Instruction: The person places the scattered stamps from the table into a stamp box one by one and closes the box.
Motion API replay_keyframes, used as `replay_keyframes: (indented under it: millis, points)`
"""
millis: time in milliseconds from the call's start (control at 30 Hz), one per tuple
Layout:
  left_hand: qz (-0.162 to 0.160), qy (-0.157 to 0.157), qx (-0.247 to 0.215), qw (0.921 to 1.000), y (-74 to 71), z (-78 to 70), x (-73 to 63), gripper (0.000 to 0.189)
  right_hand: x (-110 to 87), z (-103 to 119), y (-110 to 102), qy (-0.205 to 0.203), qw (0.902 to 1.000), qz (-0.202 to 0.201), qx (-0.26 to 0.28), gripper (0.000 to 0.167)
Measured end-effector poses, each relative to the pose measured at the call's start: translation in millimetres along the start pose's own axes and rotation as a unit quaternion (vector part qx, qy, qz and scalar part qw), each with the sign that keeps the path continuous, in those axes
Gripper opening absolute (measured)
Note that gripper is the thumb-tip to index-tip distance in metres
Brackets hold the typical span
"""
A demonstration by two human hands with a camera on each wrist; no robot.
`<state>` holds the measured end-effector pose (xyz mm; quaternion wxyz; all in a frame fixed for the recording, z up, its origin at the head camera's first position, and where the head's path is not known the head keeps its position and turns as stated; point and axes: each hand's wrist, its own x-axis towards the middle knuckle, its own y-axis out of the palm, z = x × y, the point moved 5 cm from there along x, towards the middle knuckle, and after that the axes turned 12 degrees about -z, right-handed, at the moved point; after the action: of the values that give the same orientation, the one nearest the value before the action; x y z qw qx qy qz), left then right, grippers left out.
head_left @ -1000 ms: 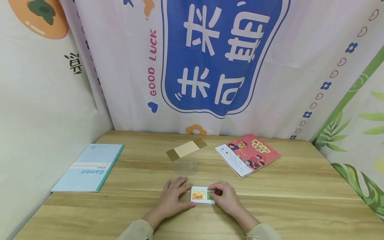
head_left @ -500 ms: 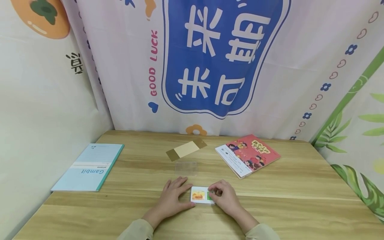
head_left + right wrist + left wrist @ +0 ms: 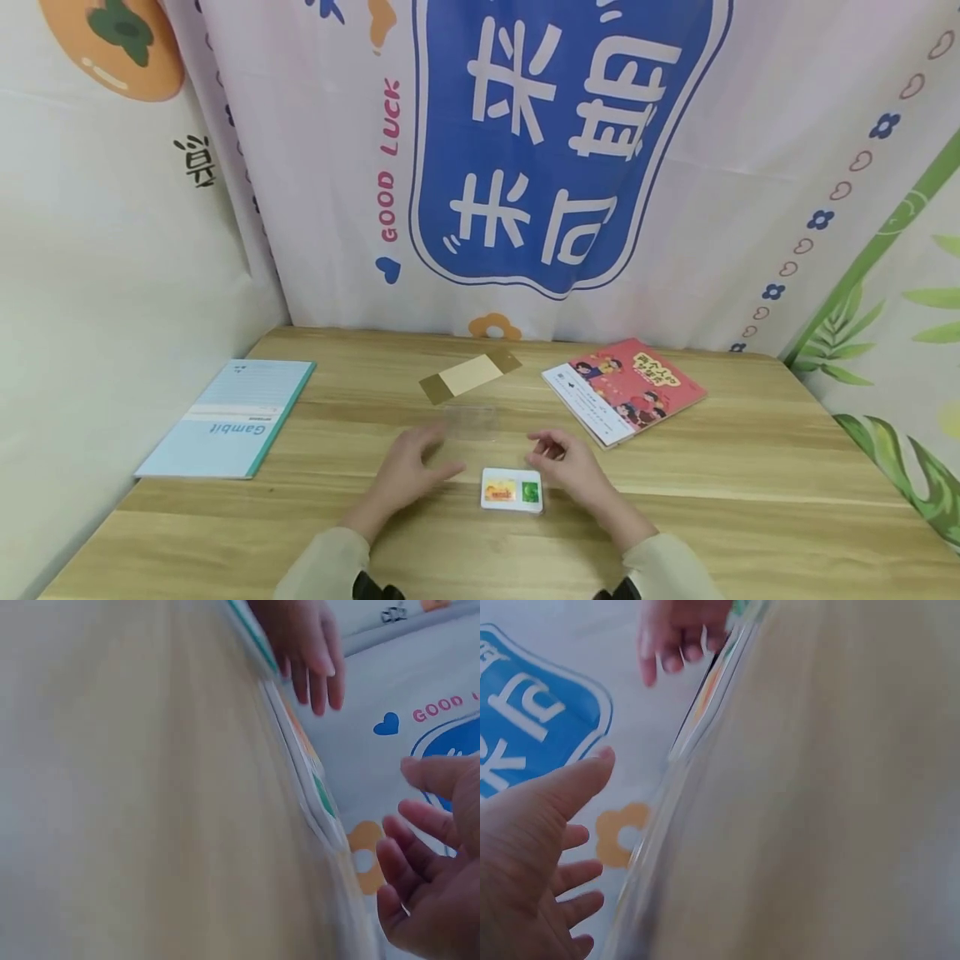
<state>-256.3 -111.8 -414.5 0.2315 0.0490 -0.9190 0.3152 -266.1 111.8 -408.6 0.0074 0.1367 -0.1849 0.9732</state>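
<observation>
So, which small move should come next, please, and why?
I would probably pick up the clear plastic sheet with the left grip: that grip is open near the sheet's edge, while the white piece lies between it and the right grip, touching neither.

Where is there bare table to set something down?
The table is bare right of the right hand, nearer than the red book, and between the notebook and left hand. The middle is crowded: white case between the hands, clear plastic and brown card beyond.
</observation>
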Motion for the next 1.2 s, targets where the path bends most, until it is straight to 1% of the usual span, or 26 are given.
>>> replay_keyframes:
  millis: [133,200,233,333,467,567,633,767,833,933,1067,1200]
  points:
    - [-0.012,-0.024,-0.006,0.9996,-6.0,9.6,13.1,0.06,16.8,6,2,-0.004,0.9997,0.023,-0.003,0.033]
    - [-0.009,-0.032,0.002,0.9995,-7.0,13.6,18.3,0.06,24.0,6,4,-0.007,0.9995,0.028,-0.013,0.034]
    - [-0.006,-0.035,0.006,0.9994,-7.4,15.1,20.3,0.061,26.8,4,6,-0.002,0.9993,0.032,-0.018,0.035]
    - [0.002,-0.045,0.017,0.9989,-7.1,19.5,24.9,0.063,34.5,-1,10,0.004,0.998,0.046,-0.043,0.04]
    - [0.009,-0.056,0.012,0.9983,-4.4,22.7,29.0,0.063,42.7,-5,17,0.008,0.9951,0.071,-0.069,0.046]
    - [0.011,-0.058,0.008,0.9982,-0.7,24.7,31.5,0.063,47.9,-8,22,0.016,0.9927,0.09,-0.079,0.051]
    - [0.01,-0.054,0.011,0.9984,1.8,25.8,32.6,0.064,51.2,-10,26,0.013,0.99,0.105,-0.094,0.054]
    - [0.008,-0.033,0.026,0.9991,6.8,26.8,34.1,0.063,56.7,-15,33,-0.008,0.9822,0.131,-0.135,0.06]
    - [0.009,-0.024,0.033,0.9991,8.2,26.3,34.1,0.063,58.3,-16,36,-0.02,0.9786,0.138,-0.151,0.06]
    - [0.007,-0.027,0.046,0.9985,8.7,28.1,33.6,0.062,59.2,-15,40,-0.046,0.9746,0.146,-0.163,0.059]
    - [0.004,-0.026,0.075,0.9968,8.4,32.5,33.4,0.064,59.8,-12,43,-0.087,0.9662,0.147,-0.194,0.06]
    - [0.007,-0.03,0.113,0.9931,7.9,37.3,33.2,0.067,59.5,-13,44,-0.095,0.9601,0.133,-0.227,0.061]
